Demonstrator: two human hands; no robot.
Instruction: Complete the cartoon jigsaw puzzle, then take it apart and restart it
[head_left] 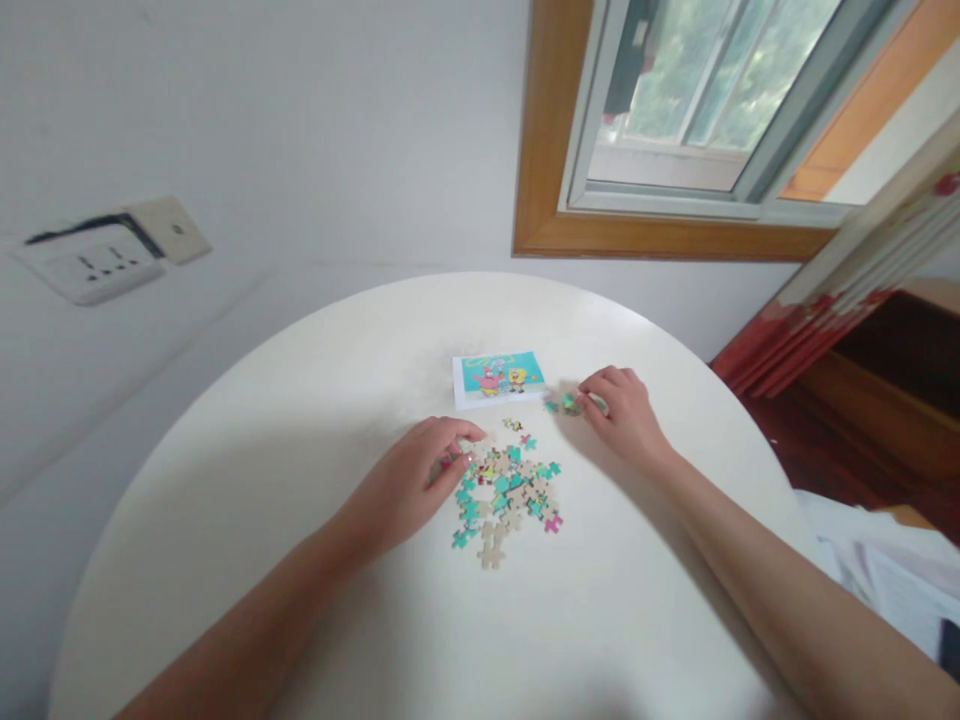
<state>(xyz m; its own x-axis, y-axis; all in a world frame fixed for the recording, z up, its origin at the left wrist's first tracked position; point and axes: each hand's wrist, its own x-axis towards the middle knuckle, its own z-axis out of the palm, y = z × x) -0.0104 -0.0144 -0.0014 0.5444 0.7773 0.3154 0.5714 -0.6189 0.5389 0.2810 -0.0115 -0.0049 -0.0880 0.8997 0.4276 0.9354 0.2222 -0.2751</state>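
A loose heap of jigsaw puzzle pieces (502,485), turquoise, pink, yellow and bare tan-backed, lies on a white round table (300,420). My left hand (412,478) rests at the heap's upper left edge, thumb and forefinger apart, with pieces partly hidden beneath them. To the right, the fingers of my right hand (621,408) are closed at a small group of puzzle pieces (564,402); a piece seems to be at the fingertips, partly hidden. Between the hands, behind the heap, lies a flat picture box (501,380) with cartoon figures on turquoise.
The table's far edge meets a white wall (375,130). A wall socket (97,262) is at the left. A wood-framed window (675,235) stands behind, with a red and white curtain (825,320) at the right. Papers (900,570) lie beyond the table's right edge.
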